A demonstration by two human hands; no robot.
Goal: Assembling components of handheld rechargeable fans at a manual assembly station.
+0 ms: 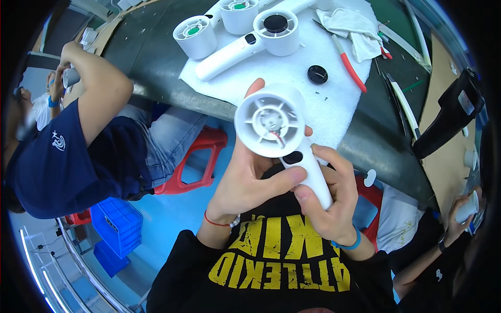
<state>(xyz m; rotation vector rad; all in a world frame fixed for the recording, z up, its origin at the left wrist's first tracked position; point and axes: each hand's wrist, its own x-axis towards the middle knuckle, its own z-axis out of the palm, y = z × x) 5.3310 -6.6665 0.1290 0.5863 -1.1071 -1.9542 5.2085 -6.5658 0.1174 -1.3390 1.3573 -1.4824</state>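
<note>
Between both hands: a white handheld fan (pixel 295 130), tilted, its round head nearer the left hand, its handle slanting toward the right palm.
Left hand (pixel 237 180): curled around the head from below, thumb lying on the handle just beside a dark oval window (pixel 292 158).
Right hand (pixel 336 201): narrowed around the handle, thumb and forefinger touching it.
Hub above the left thumb: uncapped, with a motor (pixel 271 121) and a red wire (pixel 280 140) showing among the spokes.
Beyond the fingers: a white foam sheet (pixel 334 125) bearing a black round cap (pixel 317 74), a black-centred fan (pixel 229 58), red-handled pliers (pixel 348 68) and a crumpled white cloth (pixel 357 31).
Farther off, past the left fingertips: a green-centred fan (pixel 201 48).
Left of the left hand: a red stool (pixel 203 161) and a seated co-worker in navy (pixel 57 172).
Well right of the right hand: another person's hand (pixel 455 221) around a white cup-shaped part (pixel 467 208).
</note>
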